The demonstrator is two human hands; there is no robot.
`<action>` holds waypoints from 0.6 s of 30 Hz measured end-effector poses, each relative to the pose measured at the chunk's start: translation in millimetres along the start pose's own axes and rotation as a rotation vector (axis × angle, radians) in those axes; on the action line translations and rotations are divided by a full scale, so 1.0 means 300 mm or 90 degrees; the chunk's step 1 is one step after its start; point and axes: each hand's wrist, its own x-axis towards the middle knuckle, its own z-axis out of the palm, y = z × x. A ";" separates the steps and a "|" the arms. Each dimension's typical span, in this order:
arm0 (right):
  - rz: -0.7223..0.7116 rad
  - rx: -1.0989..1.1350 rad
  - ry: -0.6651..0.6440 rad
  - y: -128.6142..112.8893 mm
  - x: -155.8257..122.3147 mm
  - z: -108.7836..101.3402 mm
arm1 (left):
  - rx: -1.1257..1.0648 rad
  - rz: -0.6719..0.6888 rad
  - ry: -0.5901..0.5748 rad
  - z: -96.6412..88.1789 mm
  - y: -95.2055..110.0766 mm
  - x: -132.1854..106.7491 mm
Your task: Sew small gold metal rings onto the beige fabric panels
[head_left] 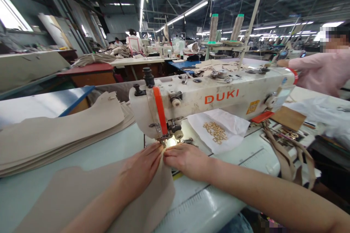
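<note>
A white DUKI sewing machine (218, 98) stands on the pale table (109, 153). A beige fabric piece (68, 196) lies in front of it, its far edge under the needle and presser foot (164, 139). My left hand (139, 171) lies on the fabric with its fingers together, their tips pinching the edge just below the needle. My right hand (186, 160) rests palm down to the right of the needle, fingertips pressed on the same fabric edge, touching the left fingertips.
A stack of cut beige pieces (60, 134) lies at the left. A white sheet holding several gold metal rings (216, 131) sits behind the right hand. Beige straps (284, 156) hang at the right. A person in pink (319, 69) works at the far right.
</note>
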 end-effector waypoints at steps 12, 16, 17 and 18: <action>0.006 0.017 0.003 0.000 0.000 0.000 | 0.016 -0.010 -0.006 0.014 -0.007 0.000; 0.005 0.022 0.004 -0.006 0.000 -0.003 | -0.016 -0.031 0.002 0.004 0.004 -0.001; 0.006 0.024 0.004 -0.007 0.001 -0.004 | -0.022 -0.032 0.001 0.001 0.007 0.000; 0.008 0.025 0.002 -0.007 0.002 -0.005 | -0.026 -0.032 0.000 -0.002 0.010 0.003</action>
